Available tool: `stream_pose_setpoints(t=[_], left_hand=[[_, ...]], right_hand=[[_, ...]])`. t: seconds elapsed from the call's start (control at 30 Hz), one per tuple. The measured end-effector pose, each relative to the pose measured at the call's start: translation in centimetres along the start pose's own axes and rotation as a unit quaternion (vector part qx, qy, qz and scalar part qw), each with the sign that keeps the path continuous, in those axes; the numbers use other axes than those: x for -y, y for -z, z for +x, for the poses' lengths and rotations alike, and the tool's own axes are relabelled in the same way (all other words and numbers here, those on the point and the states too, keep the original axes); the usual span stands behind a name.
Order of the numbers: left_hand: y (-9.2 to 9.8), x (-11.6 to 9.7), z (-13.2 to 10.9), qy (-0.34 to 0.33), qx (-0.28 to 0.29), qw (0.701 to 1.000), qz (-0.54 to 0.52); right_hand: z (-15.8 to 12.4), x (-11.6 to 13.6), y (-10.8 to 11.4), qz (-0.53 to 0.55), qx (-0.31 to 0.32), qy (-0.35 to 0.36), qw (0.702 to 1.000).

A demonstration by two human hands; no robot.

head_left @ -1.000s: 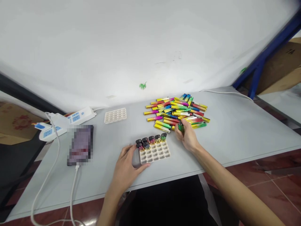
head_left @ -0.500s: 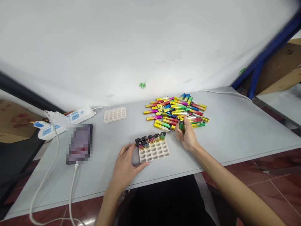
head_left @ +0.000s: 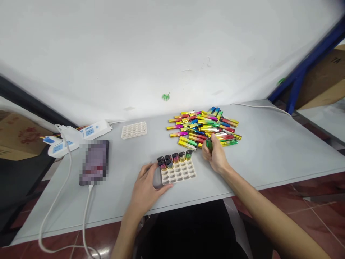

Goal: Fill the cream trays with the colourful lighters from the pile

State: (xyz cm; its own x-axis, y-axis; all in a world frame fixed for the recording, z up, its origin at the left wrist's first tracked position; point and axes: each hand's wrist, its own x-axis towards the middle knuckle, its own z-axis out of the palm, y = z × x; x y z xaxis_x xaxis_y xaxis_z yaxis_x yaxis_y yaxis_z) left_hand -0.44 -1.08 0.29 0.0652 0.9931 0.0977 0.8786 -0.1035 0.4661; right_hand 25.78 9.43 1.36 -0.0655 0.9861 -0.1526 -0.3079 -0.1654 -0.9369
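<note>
A cream tray [head_left: 180, 174] with rows of pockets lies on the grey table [head_left: 269, 154]. Several colourful lighters [head_left: 175, 158] stand upright in its far pockets. My left hand [head_left: 147, 187] rests against the tray's left edge, fingers spread along it. My right hand [head_left: 215, 155] is closed round a green lighter [head_left: 209, 144], held at the near edge of a loose pile of lighters [head_left: 205, 126], just right of the tray.
A second cream tray [head_left: 134, 130] with nothing in it lies further back. A dark phone [head_left: 95, 162] on a white cable [head_left: 83, 216] and a white power strip [head_left: 78, 136] sit at the left. Cardboard boxes [head_left: 320, 82] and a blue frame [head_left: 302, 72] stand at the right.
Almost nothing has moved. My right hand stays closed on the green lighter by the pile and my left hand stays at the tray; only the view has shifted slightly.
</note>
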Motion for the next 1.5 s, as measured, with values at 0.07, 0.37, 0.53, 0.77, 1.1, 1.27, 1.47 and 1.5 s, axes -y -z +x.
stream_pose_setpoints(t=[0.07,0.37,0.53,0.77,1.1,1.27,1.47,1.5], left_hand=[[-0.1,0.1,0.0,-0.001,0.000,1.000,-0.001],[-0.2,0.2,0.0,-0.003,0.008,1.000,0.003],[-0.2,0.1,0.1,-0.010,-0.002,1.000,0.009],[-0.4,0.1,0.1,-0.015,-0.009,1.000,0.009],[-0.4,0.1,0.1,-0.040,-0.026,0.999,0.002],[-0.4,0.1,0.0,-0.035,-0.022,0.999,-0.002],[-0.4,0.1,0.0,-0.038,-0.031,0.999,-0.006],[-0.4,0.1,0.0,-0.038,-0.031,0.999,-0.006]], right_hand=[[0.0,-0.1,0.0,0.001,0.008,0.001,1.000],[-0.1,-0.5,-0.1,-0.080,-0.002,0.053,0.995],[-0.9,-0.2,-0.9,-0.128,-0.021,0.105,0.986],[-3.7,1.3,-0.3,-0.296,-0.052,0.178,0.937],[-6.8,4.7,-3.7,-0.441,0.050,0.307,0.842],[-6.8,2.6,-4.7,-0.523,0.087,0.288,0.797],[-6.8,0.8,-5.3,-0.622,0.052,0.323,0.711],[-6.7,0.8,-5.3,-0.633,0.048,0.331,0.698]])
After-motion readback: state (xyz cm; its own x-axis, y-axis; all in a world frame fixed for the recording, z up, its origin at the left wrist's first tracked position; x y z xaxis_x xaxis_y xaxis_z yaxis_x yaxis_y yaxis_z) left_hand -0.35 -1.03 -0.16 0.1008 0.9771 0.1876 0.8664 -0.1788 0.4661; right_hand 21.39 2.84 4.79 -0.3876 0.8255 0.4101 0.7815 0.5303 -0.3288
